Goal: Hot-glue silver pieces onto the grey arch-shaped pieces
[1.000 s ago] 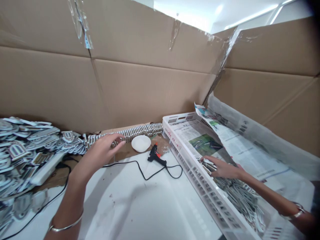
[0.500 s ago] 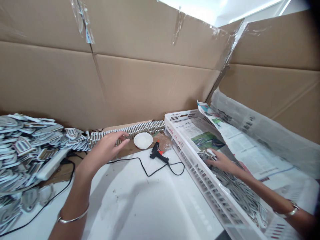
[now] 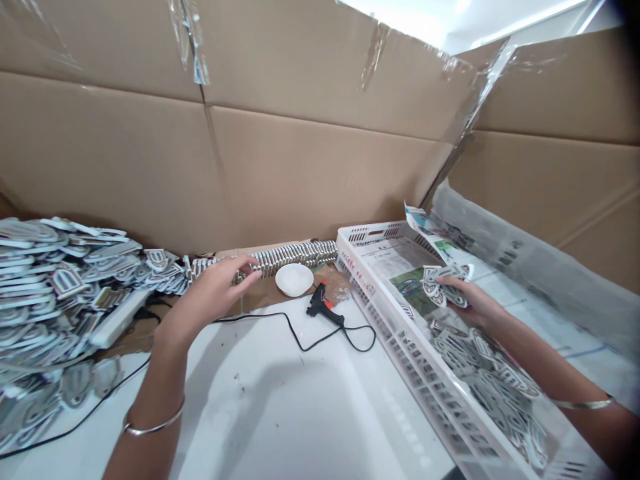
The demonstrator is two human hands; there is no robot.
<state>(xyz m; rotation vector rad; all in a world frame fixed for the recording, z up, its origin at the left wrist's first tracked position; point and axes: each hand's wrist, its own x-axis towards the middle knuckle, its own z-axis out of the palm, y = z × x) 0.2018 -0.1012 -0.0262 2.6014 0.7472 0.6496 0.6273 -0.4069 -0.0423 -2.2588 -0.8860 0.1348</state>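
Note:
My left hand [image 3: 215,290] hovers over the table's back, thumb and fingers apart, holding nothing I can see. Just behind its fingers runs a long row of small upright pieces [image 3: 295,255]. A white bowl [image 3: 295,279] sits to its right, with a black glue gun [image 3: 324,305] on the table beside the bowl. My right hand [image 3: 467,298] is closed on several arch-shaped pieces [image 3: 440,283], white-edged with printed faces, and lifts them above the white crate [image 3: 400,353]. More such pieces [image 3: 493,380] lie heaped in the crate below that hand.
At the left, a large pile of arch-shaped pieces [image 3: 45,287] leans beside a white power strip [image 3: 120,319]. A black cord [image 3: 293,327] crosses the table. Cardboard walls [image 3: 280,173] close off the back and right. Newspaper [image 3: 395,257] lines the crate.
My right hand has risen from the heap in the crate and moved right, with a bunch of arch-shaped pieces in it. My left hand stays open in nearly the same place; the view has shifted slightly.

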